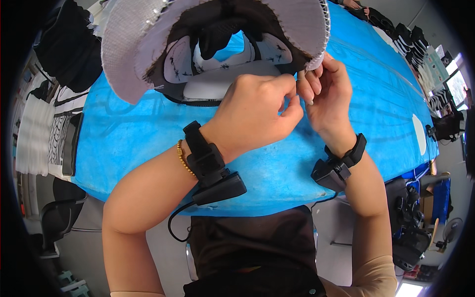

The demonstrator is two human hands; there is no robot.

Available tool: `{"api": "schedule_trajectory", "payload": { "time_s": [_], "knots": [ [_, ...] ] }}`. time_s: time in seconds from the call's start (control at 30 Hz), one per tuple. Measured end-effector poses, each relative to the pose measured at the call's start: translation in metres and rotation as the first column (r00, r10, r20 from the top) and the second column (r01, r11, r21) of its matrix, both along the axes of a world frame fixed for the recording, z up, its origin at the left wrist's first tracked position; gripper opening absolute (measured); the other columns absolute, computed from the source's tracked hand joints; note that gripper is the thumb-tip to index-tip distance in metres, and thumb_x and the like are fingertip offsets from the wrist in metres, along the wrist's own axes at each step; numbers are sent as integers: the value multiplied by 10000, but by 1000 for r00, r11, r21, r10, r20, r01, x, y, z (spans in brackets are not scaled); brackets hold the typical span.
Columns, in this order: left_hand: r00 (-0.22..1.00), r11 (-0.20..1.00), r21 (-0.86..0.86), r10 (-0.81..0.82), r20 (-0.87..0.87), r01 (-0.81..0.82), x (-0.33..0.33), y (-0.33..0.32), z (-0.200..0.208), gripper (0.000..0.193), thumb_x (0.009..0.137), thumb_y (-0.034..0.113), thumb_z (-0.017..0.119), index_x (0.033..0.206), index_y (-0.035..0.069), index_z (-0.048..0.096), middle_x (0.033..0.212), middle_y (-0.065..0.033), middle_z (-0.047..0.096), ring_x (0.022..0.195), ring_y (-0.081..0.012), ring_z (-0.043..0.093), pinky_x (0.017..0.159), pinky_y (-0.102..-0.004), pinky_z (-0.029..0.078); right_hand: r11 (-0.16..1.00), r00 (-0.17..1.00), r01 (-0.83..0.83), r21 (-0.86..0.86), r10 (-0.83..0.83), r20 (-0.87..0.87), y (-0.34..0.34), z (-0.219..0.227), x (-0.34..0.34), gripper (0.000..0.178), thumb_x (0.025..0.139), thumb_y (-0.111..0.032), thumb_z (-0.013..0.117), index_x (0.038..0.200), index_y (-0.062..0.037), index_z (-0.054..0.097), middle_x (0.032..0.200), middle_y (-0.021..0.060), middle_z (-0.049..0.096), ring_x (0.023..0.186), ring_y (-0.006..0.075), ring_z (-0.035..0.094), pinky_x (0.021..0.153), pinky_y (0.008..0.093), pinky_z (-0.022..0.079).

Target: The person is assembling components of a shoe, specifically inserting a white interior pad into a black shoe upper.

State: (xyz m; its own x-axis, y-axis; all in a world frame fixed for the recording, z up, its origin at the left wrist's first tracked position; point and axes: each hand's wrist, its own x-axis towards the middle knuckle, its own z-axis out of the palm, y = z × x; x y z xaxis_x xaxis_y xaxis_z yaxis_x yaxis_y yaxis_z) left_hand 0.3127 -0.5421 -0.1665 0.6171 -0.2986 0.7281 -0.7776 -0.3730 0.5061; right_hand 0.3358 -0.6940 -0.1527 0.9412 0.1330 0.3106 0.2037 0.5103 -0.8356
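Observation:
At the top of the head view stands a pale flared fabric piece (131, 54) with a dark lining, white padded inserts and large stitches along its rim. Blue table covering shows through an opening in its middle. My left hand (257, 106) is in front of its right side, thumb and fingers closed in a pinch; what they hold is too small to make out. Palm turned inward, my right hand (331, 94) has its fingers curled at the lower right corner of the rim, gripping the stitched edge. The two hands' fingertips are close together. Black strapped devices sit on both wrists.
The blue-covered table (396, 119) spreads beneath the work. Dark fabric is piled (69, 44) at the far left, above a stack of white sheets (34, 133). A black chair (62, 208) is at lower left. Another person's hands (358, 7) appear at the far right edge.

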Motion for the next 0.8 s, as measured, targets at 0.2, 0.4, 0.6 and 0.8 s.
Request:
{"api": "schedule_trajectory", "payload": {
  "time_s": [0.2,0.4,0.6,0.8],
  "knots": [
    [1000,1000,-22,0,7,0,-1,-1,1,68,751,43,673,734,23,610,544,-32,572,440,-57,527,428,-209,405,998,998,45,-32,-43,50,3,0,-3,281,922,-229,430,688,-73,430,531,26,410,439,145,420,415,274,299],
    [1000,999,-35,-15,20,16,-2,-1,1,62,751,25,667,738,13,608,546,-35,570,451,-50,527,434,-204,407,993,992,75,-97,-64,110,5,0,-6,285,914,-220,423,680,-57,438,520,35,416,446,145,435,424,267,315],
    [999,999,-47,-26,21,27,-1,-1,0,56,743,15,655,733,1,602,567,-37,571,465,-52,518,448,-205,407,987,983,94,-131,-72,166,5,-3,-6,292,916,-219,427,680,-51,456,530,33,430,455,131,437,431,258,323],
    [999,999,-35,-32,7,33,-1,0,0,11,722,-1,633,728,-8,627,580,-60,580,464,-70,497,456,-225,409,972,972,151,-177,-114,203,8,-4,-10,300,931,-231,453,696,-46,474,550,28,439,465,117,439,444,248,334]
  ]
}}
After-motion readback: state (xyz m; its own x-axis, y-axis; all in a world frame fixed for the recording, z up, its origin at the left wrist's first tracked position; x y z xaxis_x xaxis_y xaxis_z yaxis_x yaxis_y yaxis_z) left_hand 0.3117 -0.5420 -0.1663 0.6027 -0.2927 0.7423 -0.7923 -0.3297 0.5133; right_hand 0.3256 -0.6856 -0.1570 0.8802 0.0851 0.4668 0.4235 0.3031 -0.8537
